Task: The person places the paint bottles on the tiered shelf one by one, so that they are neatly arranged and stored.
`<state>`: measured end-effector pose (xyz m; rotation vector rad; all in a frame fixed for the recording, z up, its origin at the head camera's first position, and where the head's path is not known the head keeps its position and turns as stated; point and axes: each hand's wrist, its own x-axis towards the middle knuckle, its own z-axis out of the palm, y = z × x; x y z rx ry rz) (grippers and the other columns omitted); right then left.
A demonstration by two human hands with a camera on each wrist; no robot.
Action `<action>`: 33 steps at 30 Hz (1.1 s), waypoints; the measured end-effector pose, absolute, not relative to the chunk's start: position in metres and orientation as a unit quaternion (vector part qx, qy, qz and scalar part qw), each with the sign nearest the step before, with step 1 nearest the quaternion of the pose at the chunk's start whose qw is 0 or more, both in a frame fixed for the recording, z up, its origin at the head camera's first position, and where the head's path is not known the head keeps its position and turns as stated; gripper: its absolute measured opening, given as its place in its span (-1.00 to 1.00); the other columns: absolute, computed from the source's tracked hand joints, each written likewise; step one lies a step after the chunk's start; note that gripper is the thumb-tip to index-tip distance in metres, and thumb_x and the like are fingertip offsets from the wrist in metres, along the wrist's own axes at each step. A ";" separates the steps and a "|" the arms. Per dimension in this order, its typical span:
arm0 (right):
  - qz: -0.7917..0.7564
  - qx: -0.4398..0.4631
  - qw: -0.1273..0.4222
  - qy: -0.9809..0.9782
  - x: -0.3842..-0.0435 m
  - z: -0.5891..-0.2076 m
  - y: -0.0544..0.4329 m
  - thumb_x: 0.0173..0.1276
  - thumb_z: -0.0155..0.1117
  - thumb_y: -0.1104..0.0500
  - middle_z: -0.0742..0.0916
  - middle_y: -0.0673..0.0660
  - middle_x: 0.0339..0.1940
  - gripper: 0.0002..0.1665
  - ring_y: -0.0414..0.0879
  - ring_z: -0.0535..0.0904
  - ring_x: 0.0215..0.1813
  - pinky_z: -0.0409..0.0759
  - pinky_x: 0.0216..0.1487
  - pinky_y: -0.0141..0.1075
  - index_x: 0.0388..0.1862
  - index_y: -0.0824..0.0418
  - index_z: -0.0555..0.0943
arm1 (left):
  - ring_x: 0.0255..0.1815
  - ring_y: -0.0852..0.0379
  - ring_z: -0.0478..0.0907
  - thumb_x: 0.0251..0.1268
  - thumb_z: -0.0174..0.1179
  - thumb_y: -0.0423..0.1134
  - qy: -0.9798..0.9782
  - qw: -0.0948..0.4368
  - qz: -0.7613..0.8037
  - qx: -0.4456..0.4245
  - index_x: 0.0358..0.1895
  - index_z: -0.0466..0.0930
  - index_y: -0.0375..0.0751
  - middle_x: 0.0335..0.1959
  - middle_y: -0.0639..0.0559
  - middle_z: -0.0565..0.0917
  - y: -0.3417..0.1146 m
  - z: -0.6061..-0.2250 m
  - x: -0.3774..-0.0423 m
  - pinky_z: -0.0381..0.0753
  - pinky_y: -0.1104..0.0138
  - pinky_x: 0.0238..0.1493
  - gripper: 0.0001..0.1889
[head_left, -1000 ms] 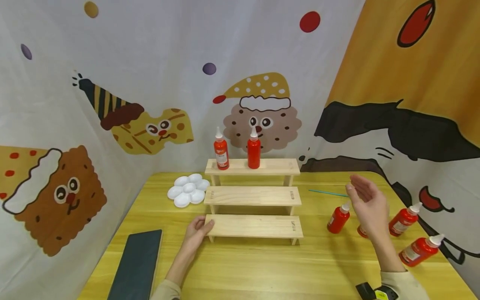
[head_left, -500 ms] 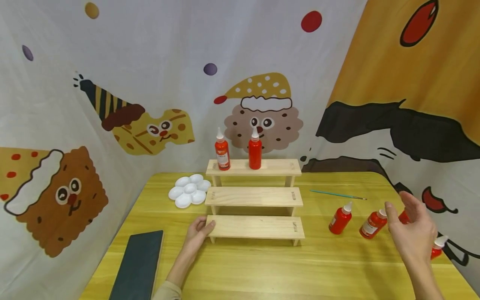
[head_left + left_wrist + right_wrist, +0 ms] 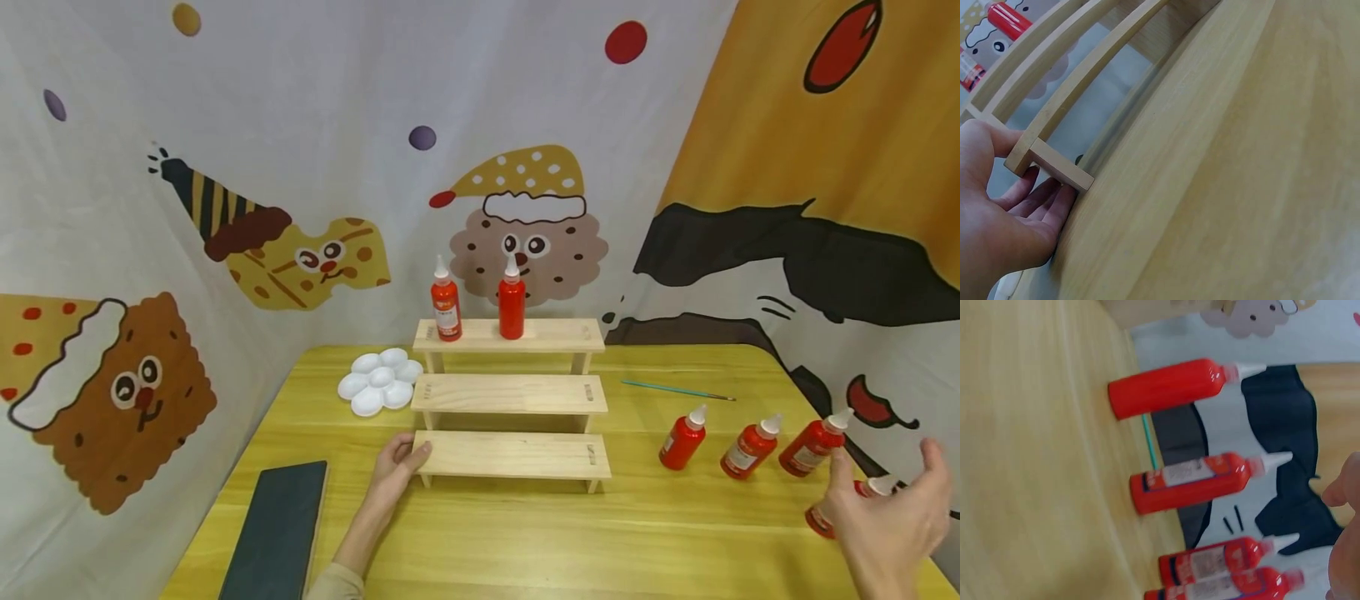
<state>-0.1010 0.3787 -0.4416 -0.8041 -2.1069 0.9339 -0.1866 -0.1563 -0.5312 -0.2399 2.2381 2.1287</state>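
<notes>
At the left end of the three-tier wooden stand (image 3: pixel 517 456), my left hand (image 3: pixel 392 472) grips the lowest board, its thumb on top. In the left wrist view the fingers (image 3: pixel 1044 203) reach under that board beside its short leg. My right hand (image 3: pixel 892 521) is at the far right, thumb and fingers spread, overlapping the nearest red squeeze bottle (image 3: pixel 819 522) in the head view. Three more red bottles with white nozzle caps, including this one (image 3: pixel 1191 481), stand in a row beyond it. Two red bottles, one of them here (image 3: pixel 512 310), stand on the top tier.
A white flower-shaped palette (image 3: pixel 381 377) lies left of the stand. A thin teal paintbrush (image 3: pixel 675 390) lies behind the row of bottles. Front left is a dark flat board (image 3: pixel 273 529). A printed cloth (image 3: pixel 337 100) hangs behind the wooden table (image 3: pixel 480 550).
My right hand has moved right and toward me, past the row of bottles to the rightmost one, uncovering the brush and other bottles. The left hand has kept its grip on the stand.
</notes>
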 end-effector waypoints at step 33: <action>0.436 -0.409 0.128 -0.791 -0.102 -0.507 0.410 0.44 0.14 0.13 0.27 0.65 0.34 0.00 0.48 0.24 0.23 0.29 0.37 0.26 0.58 0.42 -0.22 | -0.01 0.19 0.58 0.40 0.30 -0.12 0.725 0.022 0.685 -0.074 0.20 0.44 -0.37 0.15 -0.22 0.63 -0.158 -0.534 -0.187 0.57 0.44 0.01 -0.52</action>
